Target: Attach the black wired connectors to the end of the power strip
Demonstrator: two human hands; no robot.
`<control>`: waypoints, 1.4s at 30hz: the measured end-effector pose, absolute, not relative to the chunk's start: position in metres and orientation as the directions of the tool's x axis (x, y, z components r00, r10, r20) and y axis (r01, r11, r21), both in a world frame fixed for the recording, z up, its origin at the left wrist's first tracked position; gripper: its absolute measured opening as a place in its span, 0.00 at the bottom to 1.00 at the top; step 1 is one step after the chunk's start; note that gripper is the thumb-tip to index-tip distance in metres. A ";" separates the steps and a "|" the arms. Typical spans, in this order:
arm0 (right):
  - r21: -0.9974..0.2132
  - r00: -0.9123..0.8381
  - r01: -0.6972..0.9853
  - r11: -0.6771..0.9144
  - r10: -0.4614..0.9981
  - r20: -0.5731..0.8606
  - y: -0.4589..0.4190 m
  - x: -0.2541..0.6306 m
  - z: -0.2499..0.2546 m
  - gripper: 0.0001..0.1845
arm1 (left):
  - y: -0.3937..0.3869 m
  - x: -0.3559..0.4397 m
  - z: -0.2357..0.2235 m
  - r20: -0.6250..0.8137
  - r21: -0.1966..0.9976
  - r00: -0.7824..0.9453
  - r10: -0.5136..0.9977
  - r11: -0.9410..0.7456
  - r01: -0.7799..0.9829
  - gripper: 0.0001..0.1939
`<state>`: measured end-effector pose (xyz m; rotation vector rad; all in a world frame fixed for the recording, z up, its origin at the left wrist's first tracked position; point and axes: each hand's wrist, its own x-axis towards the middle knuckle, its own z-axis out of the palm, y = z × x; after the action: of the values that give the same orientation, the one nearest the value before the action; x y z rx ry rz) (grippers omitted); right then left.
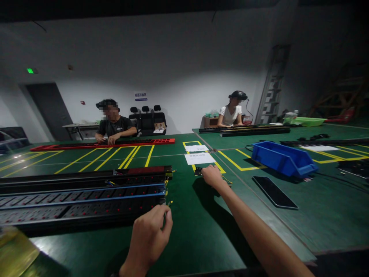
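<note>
My left hand [151, 234] is at the near right end of a long black power strip [115, 206] with blue edges and red dots along its face. Its fingers are curled together just below a yellow wire [170, 202] sticking out of that end; what they pinch, if anything, is hidden. Reaching farther forward, my right hand [212, 175] has its fingers closed on a small black part [198, 171] by a yellow-taped rectangle. Thin yellow wire shows beside that wrist. Another black rail [144, 171] lies behind the strip.
White paper labels [198, 158] lie just beyond my right hand. To the right are a blue bin [282, 158] and a dark phone [275, 192]. A yellowish container [17, 252] stands near left. Across the green table two people work at a red rail [161, 141] and black rails [256, 131].
</note>
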<state>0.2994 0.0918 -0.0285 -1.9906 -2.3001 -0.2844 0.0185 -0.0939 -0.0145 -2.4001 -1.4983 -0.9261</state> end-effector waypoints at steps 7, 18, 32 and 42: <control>-0.183 -0.357 0.869 0.459 0.839 0.412 0.061 0.259 -0.019 0.12 | -0.040 0.022 0.022 0.449 0.247 0.223 0.865 -0.360 0.900 0.09; -0.781 -0.308 0.227 0.583 0.803 0.510 0.033 0.203 -0.050 0.06 | 0.010 0.007 0.001 0.407 0.439 0.482 0.776 -0.629 0.641 0.09; -0.931 -0.436 0.045 0.363 0.845 0.309 0.043 0.204 -0.070 0.20 | 0.015 -0.010 -0.011 0.415 0.443 0.468 0.780 -0.623 0.645 0.12; -0.681 -0.584 0.322 0.658 0.704 0.404 0.037 0.208 -0.077 0.05 | 0.011 -0.015 -0.008 0.334 0.447 0.510 0.793 -0.610 0.655 0.06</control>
<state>0.2082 0.0368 -0.0770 -0.7907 -2.1974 0.7310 -0.0150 0.0105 -0.0083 -2.9528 -1.4486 -0.8919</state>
